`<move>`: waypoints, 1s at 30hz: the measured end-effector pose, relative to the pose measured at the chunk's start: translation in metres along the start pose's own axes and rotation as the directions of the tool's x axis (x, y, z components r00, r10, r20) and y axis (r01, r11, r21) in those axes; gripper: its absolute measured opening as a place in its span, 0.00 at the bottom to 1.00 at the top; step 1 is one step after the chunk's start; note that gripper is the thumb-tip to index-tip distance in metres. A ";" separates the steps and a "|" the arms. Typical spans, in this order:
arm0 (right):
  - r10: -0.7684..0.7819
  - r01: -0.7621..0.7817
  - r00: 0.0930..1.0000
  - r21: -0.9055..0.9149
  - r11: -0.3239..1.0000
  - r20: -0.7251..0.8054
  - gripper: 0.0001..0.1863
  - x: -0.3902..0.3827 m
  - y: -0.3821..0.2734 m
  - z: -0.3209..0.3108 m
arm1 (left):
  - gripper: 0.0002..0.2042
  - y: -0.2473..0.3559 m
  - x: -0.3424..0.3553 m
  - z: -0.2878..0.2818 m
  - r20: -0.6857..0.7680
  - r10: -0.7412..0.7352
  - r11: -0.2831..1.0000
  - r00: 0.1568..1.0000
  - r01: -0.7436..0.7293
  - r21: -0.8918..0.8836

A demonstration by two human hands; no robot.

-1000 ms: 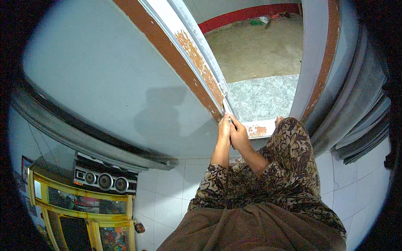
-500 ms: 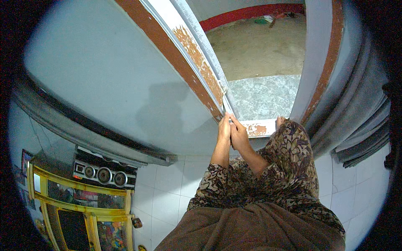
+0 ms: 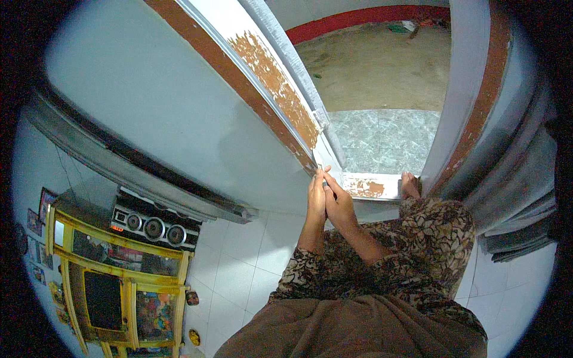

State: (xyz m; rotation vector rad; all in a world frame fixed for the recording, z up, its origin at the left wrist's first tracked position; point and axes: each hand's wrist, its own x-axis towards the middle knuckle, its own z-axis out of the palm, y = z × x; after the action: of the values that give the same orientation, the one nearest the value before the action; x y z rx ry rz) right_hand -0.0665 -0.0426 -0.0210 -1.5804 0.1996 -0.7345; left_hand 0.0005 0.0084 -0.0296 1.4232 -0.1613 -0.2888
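My left hand (image 3: 316,197) and my right hand (image 3: 338,203) are closed together around a small scraper-like tool (image 3: 318,160), its handle mostly hidden between my fingers. Its pale flat tip points up against the lower part of the left door jamb (image 3: 268,77), whose white paint is flaked away in large orange-brown patches. A brown strip (image 3: 239,89) runs along the jamb's left side. Below the opening is a white threshold (image 3: 370,186) with a flaked brown patch. My bare foot (image 3: 409,185) is at its right end.
Beyond the doorway lie marbled tiles (image 3: 382,137) and a bare floor (image 3: 376,65) with small litter near a red-based wall. Dark curtains (image 3: 513,238) hang at the right. At the lower left stand a yellow cabinet (image 3: 119,268) and a speaker unit (image 3: 154,228). A grey wall (image 3: 143,101) is at left.
My two hands have shifted slightly down, still together on the tool, and more of its pale tip shows. The view has turned a little, and more of my foot is visible.
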 end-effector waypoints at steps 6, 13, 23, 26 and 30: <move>0.216 -0.223 0.972 0.071 0.972 0.097 0.20 0.021 -0.003 -0.010 | 0.25 0.014 0.014 0.014 0.012 -0.030 1.000 0.999 0.030 0.003; 0.081 -0.088 0.993 0.083 0.993 0.090 0.22 0.011 0.000 -0.011 | 0.25 0.009 0.002 0.009 0.021 -0.003 1.000 1.000 0.003 0.023; 0.128 -0.146 0.973 0.079 0.986 0.194 0.21 0.025 -0.002 -0.026 | 0.27 -0.003 0.011 0.016 -0.098 -0.014 1.000 0.995 0.013 -0.015; 0.160 -0.192 0.955 0.109 0.975 0.251 0.21 0.022 -0.009 -0.032 | 0.25 0.000 0.001 0.016 -0.067 0.008 0.999 0.998 -0.010 -0.031; 0.167 -0.187 0.954 0.061 0.980 0.249 0.22 0.025 -0.009 -0.035 | 0.24 0.006 -0.001 0.023 -0.029 -0.015 0.993 0.999 0.012 -0.115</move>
State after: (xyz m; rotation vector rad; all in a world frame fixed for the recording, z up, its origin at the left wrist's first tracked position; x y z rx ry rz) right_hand -0.0694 -0.0829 -0.0049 -1.5347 0.1266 -0.4001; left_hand -0.0059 -0.0123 -0.0208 1.3146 -0.1094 -0.2838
